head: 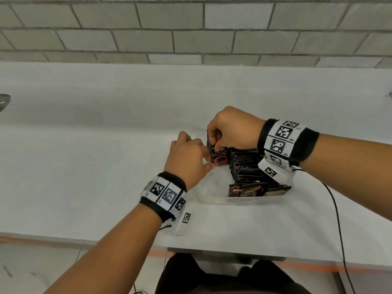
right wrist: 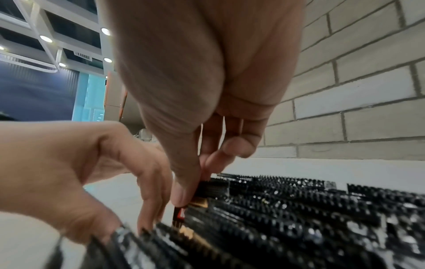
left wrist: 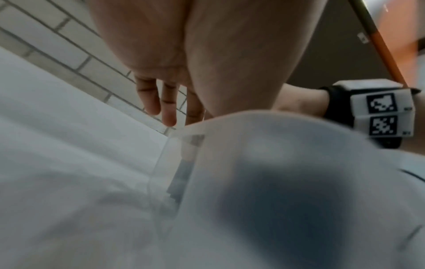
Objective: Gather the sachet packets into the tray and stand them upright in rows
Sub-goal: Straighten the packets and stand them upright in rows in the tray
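Note:
A clear plastic tray [head: 210, 199] sits on the white table. Black sachets [head: 246, 164] stand in tight rows along its right side, and a few more sachets [head: 250, 190] lie flat at its near end. My right hand [head: 216, 145] pinches the top of a small upright bunch of sachets [head: 220, 155] at the tray's far left corner; thumb and fingers [right wrist: 184, 196] clamp their serrated tops. My left hand [head: 206, 158] is beside it, fingers [right wrist: 149, 209] pointing down and touching the bunch's left edge. In the left wrist view the fingers [left wrist: 169, 111] hang fairly straight above the tray rim [left wrist: 253, 118].
A grey brick wall [head: 191, 28] runs behind the white table [head: 84, 145]. A black cable [head: 337, 219] trails from the right wrist over the table's near edge. A grey object [head: 3, 100] shows at the far left edge. The tray's left half holds no sachets.

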Tool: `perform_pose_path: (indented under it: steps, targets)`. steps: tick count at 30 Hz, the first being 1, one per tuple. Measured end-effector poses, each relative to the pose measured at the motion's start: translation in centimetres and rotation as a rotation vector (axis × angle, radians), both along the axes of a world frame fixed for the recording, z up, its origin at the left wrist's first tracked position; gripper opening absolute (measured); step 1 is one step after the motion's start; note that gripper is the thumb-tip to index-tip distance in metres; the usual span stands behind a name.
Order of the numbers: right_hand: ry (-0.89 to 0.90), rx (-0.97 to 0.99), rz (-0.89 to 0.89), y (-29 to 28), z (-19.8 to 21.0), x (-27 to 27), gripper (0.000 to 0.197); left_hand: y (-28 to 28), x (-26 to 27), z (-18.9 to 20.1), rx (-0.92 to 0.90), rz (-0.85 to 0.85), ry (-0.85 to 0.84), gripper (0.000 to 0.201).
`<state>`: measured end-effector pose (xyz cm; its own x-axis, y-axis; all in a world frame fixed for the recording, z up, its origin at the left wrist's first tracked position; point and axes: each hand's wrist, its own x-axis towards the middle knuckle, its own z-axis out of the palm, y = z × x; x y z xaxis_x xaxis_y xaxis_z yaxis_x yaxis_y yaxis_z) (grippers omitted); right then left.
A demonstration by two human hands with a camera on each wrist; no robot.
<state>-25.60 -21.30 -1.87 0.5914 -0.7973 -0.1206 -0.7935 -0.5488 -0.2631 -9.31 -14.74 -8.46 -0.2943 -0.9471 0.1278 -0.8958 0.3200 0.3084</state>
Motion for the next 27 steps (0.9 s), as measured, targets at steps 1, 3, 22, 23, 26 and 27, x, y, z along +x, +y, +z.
perform_pose_path:
  steps: [1, 3, 22, 23, 26, 27]
  targets:
    - [0.006, -0.002, -0.007, -0.1, -0.1, -0.1, 0.015, -0.4, -0.1, 0.1, -0.016, -0.009, -0.035, 0.022]
    - [-0.001, -0.002, -0.018, -0.2, 0.0, -0.3, 0.018, -1.1, -0.3, 0.1, -0.019, -0.024, -0.086, 0.023]
    - [-0.364, 0.226, -0.302, 12.8, 0.6, -13.9, 0.028, 4.3, 0.4, 2.5, 0.176, -0.210, 0.305, 0.011]
    - [-0.401, 0.201, -0.299, 13.2, -0.1, -13.9, 0.028, 4.9, 0.1, 2.6, 0.200, -0.196, 0.335, 0.014]
    - [-0.490, 0.134, -0.301, 13.9, -1.9, -13.5, 0.023, 5.9, -1.3, 2.3, 0.235, -0.144, 0.415, 0.018]
    - [-0.511, 0.109, -0.300, 14.0, -2.4, -13.4, 0.022, 5.9, -1.8, 2.0, 0.241, -0.124, 0.428, 0.017]
